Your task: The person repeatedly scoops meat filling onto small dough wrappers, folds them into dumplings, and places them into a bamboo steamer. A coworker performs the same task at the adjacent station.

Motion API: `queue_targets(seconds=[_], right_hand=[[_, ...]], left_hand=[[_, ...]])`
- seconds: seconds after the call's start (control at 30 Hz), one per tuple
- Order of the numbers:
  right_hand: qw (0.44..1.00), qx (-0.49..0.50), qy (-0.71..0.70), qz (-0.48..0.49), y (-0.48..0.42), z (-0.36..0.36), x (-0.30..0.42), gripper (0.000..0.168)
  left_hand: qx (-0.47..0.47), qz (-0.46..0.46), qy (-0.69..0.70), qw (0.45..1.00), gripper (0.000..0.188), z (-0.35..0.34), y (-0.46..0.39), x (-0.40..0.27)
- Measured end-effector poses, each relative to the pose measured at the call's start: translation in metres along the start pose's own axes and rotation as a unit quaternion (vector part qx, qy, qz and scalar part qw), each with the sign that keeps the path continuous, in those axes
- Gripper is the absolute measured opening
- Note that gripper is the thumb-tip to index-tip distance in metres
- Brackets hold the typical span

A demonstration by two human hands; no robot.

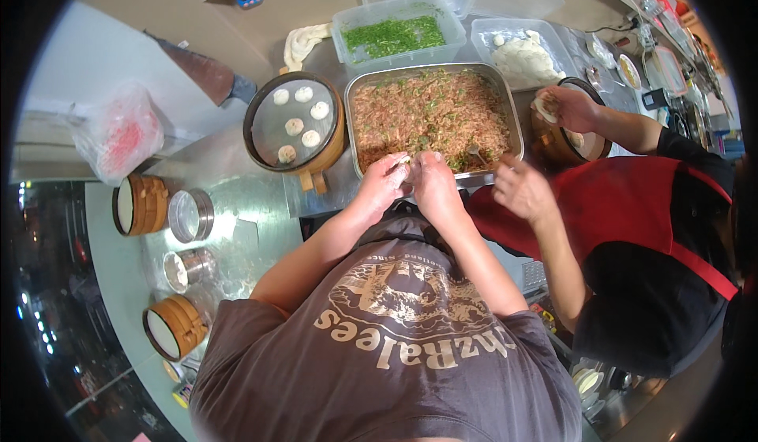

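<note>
My left hand (384, 182) and my right hand (437, 182) meet at the near edge of a steel tray (517, 146) of minced filling (426, 110) flecked with green. Between my floury fingertips is a small piece of dough (405, 161), mostly hidden by the fingers. Left of the tray, a round bamboo steamer (339, 140) bears several small pleated buns (311, 138) on its mesh liner.
A co-worker's hand (524, 190) holds a spoon (477, 153) in the filling; their other hand (571, 109) holds a filled wrapper (545, 110) over a second steamer (542, 137). Behind stand tubs of chopped greens (394, 34) and dough (524, 57). Small steamers (151, 205) line the left counter.
</note>
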State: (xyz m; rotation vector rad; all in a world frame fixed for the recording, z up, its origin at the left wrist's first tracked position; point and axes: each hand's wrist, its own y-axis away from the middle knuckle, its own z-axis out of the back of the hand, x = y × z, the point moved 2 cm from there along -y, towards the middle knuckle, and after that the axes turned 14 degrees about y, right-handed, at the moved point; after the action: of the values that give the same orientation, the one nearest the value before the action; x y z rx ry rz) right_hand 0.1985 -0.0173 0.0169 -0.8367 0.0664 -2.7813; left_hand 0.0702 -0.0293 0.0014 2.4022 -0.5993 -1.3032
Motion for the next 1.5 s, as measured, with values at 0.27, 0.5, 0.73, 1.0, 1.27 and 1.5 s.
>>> queue_targets(seconds=[0.27,0.5,0.73,1.0,1.27,1.5], right_hand=[[0.999,0.02,-0.01,0.029,0.04,0.012,0.021,0.008],[0.999,0.032,-0.027,0.029,0.092,0.024,0.037,0.015],[0.985,0.061,-0.071,0.143,0.132,0.025,0.062,0.009],[0.971,0.115,-0.072,0.198,0.159,0.01,0.093,0.014],[0.943,0.172,0.036,0.282,0.173,-0.021,0.153,0.017],[0.935,0.209,-0.027,0.284,0.18,-0.066,0.193,0.016]], left_hand=[[-0.034,-0.119,-0.175,0.977,0.034,0.018,0.03,0.034],[-0.047,-0.08,-0.113,0.989,0.039,0.006,0.093,0.038],[-0.138,-0.277,-0.119,0.943,0.063,0.008,0.163,0.078],[-0.157,-0.316,-0.026,0.935,0.072,0.037,0.194,0.11],[-0.275,-0.285,-0.207,0.894,0.073,0.081,0.247,0.087],[-0.261,-0.212,0.011,0.942,0.066,0.133,0.276,0.079]])
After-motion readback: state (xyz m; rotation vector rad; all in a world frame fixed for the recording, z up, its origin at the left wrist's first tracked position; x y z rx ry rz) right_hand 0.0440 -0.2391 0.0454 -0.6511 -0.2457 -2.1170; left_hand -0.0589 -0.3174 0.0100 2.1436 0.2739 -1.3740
